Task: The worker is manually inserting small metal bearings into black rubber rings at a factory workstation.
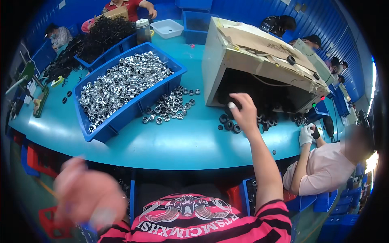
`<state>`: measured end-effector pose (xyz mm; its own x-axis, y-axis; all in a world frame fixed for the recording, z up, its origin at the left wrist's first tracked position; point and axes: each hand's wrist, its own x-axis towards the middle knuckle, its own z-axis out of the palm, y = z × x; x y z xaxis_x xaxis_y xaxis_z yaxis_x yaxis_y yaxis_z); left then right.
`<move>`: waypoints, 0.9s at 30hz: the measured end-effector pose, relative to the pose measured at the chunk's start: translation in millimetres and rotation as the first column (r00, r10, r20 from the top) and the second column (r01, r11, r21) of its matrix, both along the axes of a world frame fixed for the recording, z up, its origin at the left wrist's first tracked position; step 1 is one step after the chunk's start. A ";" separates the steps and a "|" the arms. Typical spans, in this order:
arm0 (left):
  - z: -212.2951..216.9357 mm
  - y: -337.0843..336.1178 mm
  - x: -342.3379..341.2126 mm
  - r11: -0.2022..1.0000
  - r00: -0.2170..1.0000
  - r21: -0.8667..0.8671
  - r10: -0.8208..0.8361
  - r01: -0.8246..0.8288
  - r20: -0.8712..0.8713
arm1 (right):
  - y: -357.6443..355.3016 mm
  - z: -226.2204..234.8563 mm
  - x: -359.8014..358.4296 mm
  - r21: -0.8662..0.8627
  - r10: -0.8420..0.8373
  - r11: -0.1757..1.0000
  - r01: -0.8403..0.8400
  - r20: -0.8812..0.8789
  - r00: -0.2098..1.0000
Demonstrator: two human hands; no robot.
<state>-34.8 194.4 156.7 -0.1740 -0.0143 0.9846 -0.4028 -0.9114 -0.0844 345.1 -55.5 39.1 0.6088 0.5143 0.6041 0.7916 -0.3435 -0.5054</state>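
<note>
Black rings [236, 128]: clustered on the table before the box's opening, just beside the right hand.
Right hand [245, 112]: raised over the rings, fingers partly curled toward the thumb; a dark piece may be between the fingertips, but the dark background makes this unclear.
Left hand [90, 189]: low at left, short of the table's front edge, badly blurred; how open it is, and whether it holds anything, cannot be told.
Pale box [214, 60]: behind the rings, its dark opening facing the person.
Silvery parts [175, 106]: loose, between bin and box, nearer the bin.
Blue bin [164, 86]: set slantwise at left, heaped with similar parts.
Teal table [178, 148]: a wide stretch of surface runs from bin and box to the curved front edge.
Co-worker [324, 168]: seated at right, gloved hand near the table's edge.
</note>
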 end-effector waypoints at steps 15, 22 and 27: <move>-213.5 -80.0 103.8 0.827 0.151 -0.562 -0.556 0.010 -0.817 | 95.0 -95.6 155.4 -0.571 -0.274 0.747 0.340 0.202 0.940; -215.0 -78.9 112.2 0.801 0.124 -0.596 -0.588 -0.050 -0.800 | 88.7 -84.5 157.4 -0.583 -0.239 0.765 0.273 0.137 0.961; -218.6 -78.1 109.3 0.768 0.127 -0.637 -0.626 -0.071 -0.769 | 87.4 -94.3 160.2 -0.329 -0.215 0.909 0.257 0.158 0.964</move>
<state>74.5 116.3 -61.9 0.9530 0.2314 0.1957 -0.0704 -0.4589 0.8857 505.3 31.9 -55.3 0.6747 0.5522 0.4897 0.7115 -0.6630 -0.2328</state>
